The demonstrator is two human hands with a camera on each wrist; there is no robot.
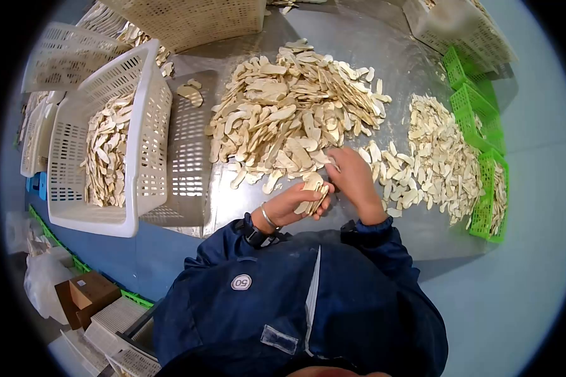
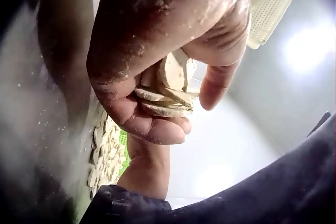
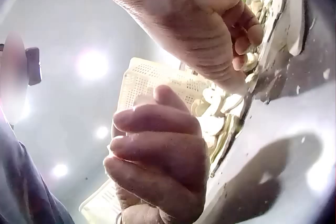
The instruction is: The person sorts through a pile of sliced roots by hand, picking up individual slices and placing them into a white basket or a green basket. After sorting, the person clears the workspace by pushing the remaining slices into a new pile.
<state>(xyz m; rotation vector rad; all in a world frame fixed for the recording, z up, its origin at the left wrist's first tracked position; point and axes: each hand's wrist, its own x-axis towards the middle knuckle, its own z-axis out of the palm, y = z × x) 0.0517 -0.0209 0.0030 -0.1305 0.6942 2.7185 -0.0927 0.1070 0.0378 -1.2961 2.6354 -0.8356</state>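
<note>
My left hand (image 1: 294, 204) grips a small stack of cream-coloured dried slices (image 1: 312, 196) in front of the body. In the left wrist view the fingers curl under these flat slices (image 2: 170, 90), with the thumb on the other side. Close to its right, my right hand (image 1: 355, 179) reaches to the near edge of a big heap of dried slices (image 1: 277, 107). Its curled fingers (image 3: 244, 37) pinch a pale slice (image 3: 251, 61) at the heap, partly hidden by the hand. A metal table (image 1: 223, 204) lies beneath.
On the left, a white perforated basket (image 1: 151, 135) contains more slices. A spread of smaller slices (image 1: 443, 160) covers the table's right side, beside several green baskets (image 1: 478, 119). Another white basket (image 1: 188, 25) stands at the back. A cardboard box (image 1: 91, 295) sits at lower left.
</note>
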